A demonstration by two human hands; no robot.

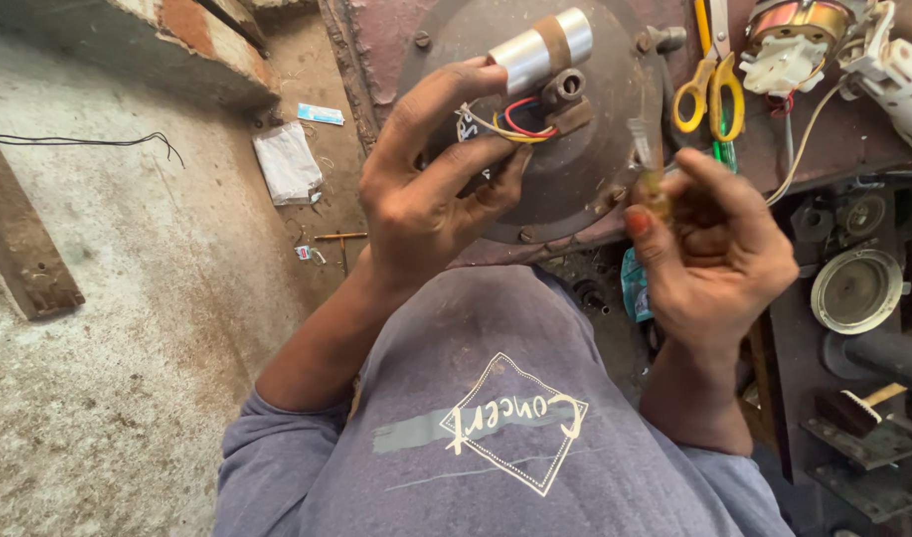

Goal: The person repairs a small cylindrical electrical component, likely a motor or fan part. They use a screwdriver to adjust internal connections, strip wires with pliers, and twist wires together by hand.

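A person in a grey printed shirt (496, 438) works over a round, dark metal motor plate (575, 149) propped on a rust-stained tabletop (833, 139), seen from a head-worn camera looking down. The left hand (426, 189) is closed around the near left edge of the plate, its fingers curled over the face beside a bundle of red, yellow and white wires (520, 124); just beyond the fingertips a silver cylindrical capacitor (540, 45) with a brown band lies against the plate. The right hand (709, 249) is closed on the handle of a thin tool, apparently a screwdriver (647, 159), whose shaft rises from the thumb toward the plate's right rim; the tip cannot be made out clearly. Just past the right hand lie yellow-handled scissors (712, 85), and further right of them a white plastic part with a copper winding (799, 40). To the right of the right hand sits a pale round metal cover (858, 290). Well to the left of the left hand, on the dusty concrete floor (128, 298), lie a crumpled white packet (287, 161) and a loose black wire (88, 141)
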